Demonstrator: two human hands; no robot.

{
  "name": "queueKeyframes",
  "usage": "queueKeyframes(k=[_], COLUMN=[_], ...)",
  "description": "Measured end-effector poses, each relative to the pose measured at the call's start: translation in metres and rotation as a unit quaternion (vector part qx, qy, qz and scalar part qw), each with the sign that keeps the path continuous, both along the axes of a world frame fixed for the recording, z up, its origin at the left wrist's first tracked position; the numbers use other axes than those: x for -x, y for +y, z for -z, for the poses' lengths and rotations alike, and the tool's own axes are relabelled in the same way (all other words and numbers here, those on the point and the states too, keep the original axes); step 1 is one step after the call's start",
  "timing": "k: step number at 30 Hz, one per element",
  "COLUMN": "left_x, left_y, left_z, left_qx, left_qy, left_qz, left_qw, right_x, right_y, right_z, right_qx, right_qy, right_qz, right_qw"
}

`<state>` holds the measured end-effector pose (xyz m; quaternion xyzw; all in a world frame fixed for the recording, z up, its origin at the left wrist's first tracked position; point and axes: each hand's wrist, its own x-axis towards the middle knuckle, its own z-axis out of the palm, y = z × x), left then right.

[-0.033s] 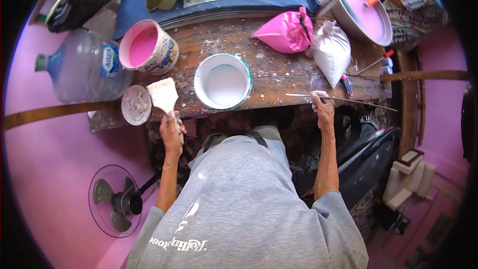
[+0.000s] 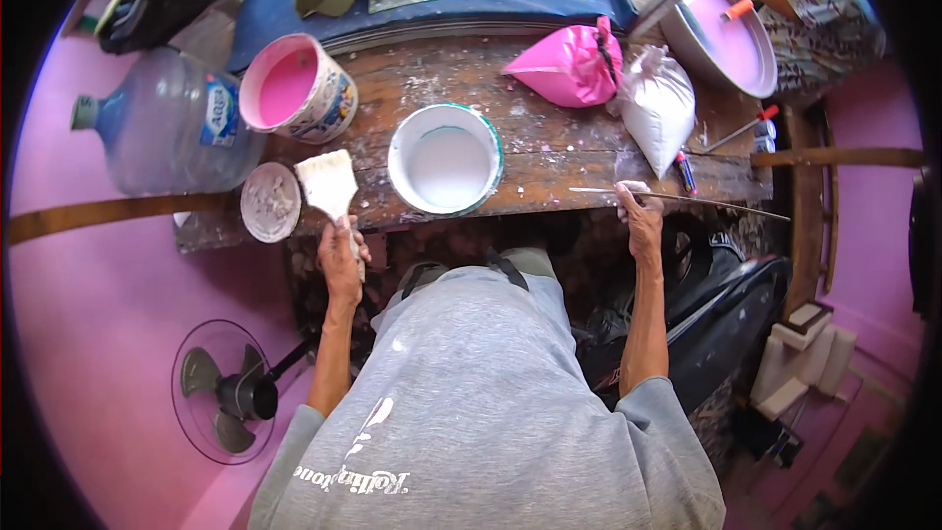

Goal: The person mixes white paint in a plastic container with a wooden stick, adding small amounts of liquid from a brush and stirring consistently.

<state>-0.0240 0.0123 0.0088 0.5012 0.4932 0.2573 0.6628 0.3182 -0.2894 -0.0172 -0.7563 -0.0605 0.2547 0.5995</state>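
Observation:
My left hand [image 2: 341, 260] is closed round the handle of a wide, paint-caked paintbrush [image 2: 329, 183], bristles pointing away from me. The brush is beside a round, white-crusted lid [image 2: 270, 203] at the table's near left edge. In my right hand [image 2: 640, 214] is a thin, straight stick [image 2: 726, 203] with a whitish left end, held level over the near edge. Between my hands stands a white bucket [image 2: 402, 162] of milky white liquid. Behind the brush, a patterned tub [image 2: 336, 106] contains pink paint.
On the paint-spotted wooden table [image 2: 549, 172] are a pink bag [image 2: 564, 64], a bag of white powder [image 2: 662, 103] and a red-handled tool [image 2: 743, 128]. A large water bottle [image 2: 167, 128] lies left. Another person's sleeve [image 2: 829, 5] shows beside a basin [image 2: 692, 39]. A fan [image 2: 235, 397] stands lower left.

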Motion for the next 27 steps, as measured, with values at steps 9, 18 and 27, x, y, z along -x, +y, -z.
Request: queueKeyframes(k=[9,18,27], left_x=[-0.024,-0.102,-0.116], left_y=[-0.002,0.038,0.063], left_z=[0.018,0.040,0.056], left_qx=[-0.048,-0.280,-0.243], left_qy=[-0.005,0.142,0.166], left_qz=[0.032,-0.058,0.038], left_qw=[0.998,0.948,0.955], right_x=[0.026,0.064,0.073], right_y=[0.040,0.126,0.140], right_z=[-0.096,-0.116,-0.093], right_qx=[-0.129,-0.075,-0.040], right_qy=[0.034,-0.028,-0.048], right_qz=[-0.021,-0.195,-0.214], right_qw=[0.991,0.978,0.975])
